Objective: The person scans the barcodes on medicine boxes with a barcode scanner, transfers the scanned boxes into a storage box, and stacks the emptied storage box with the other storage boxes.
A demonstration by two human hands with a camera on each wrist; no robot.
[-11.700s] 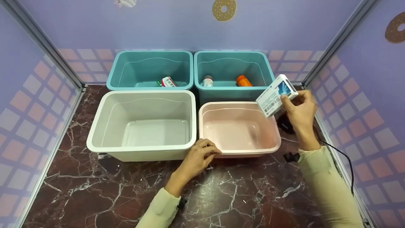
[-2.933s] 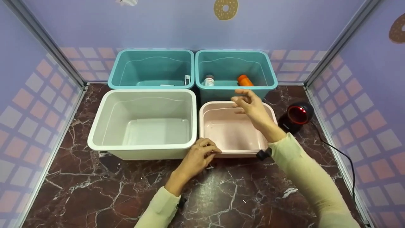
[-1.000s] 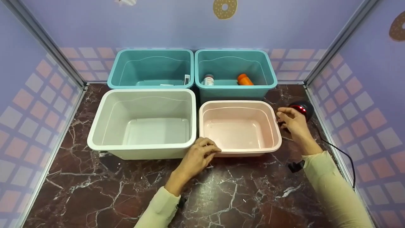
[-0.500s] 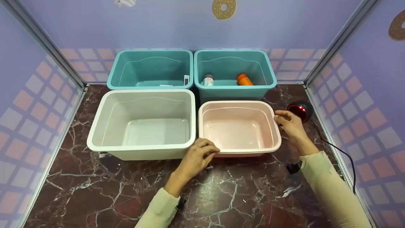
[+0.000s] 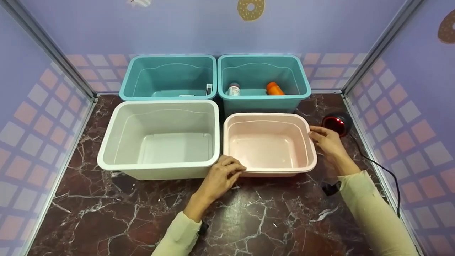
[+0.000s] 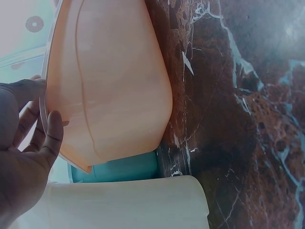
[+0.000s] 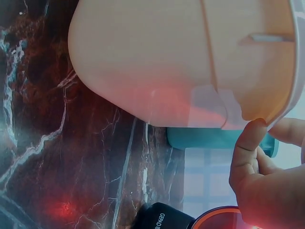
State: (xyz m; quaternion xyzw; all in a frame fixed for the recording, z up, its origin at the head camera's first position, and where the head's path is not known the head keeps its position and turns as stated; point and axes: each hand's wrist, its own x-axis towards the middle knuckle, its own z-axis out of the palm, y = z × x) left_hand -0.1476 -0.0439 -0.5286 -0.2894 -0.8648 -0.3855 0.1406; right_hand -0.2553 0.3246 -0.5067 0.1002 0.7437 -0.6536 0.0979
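The pink bin [image 5: 263, 170] stands at the front right on the dark marbled table, its floor bare. My left hand [image 5: 223, 176] pinches its rim near the front left corner; in the left wrist view the left hand [image 6: 33, 138] has a finger and thumb on either side of that rim. On the opposite side my right hand [image 5: 327, 142] pinches the right rim; the right wrist view shows the right hand [image 7: 267, 167] with its fingertips at the rim. Just beyond it sits a black scanner [image 5: 336, 124] with red lights, lettered on its body.
Left of the pink bin stands a larger white bin [image 5: 160, 166]. Behind are a left teal bin [image 5: 169, 76] with partly hidden white boxes [image 5: 209, 89], and a right teal bin [image 5: 263, 106] holding a white bottle [image 5: 234, 89] and an orange bottle [image 5: 274, 89]. A black cable [image 5: 385, 170] runs along the right wall.
Earlier my right hand held a white medicine box, then passed over the pink bin without it. A box edge now stands in the left teal bin. The right hand has since gripped the pink rim.
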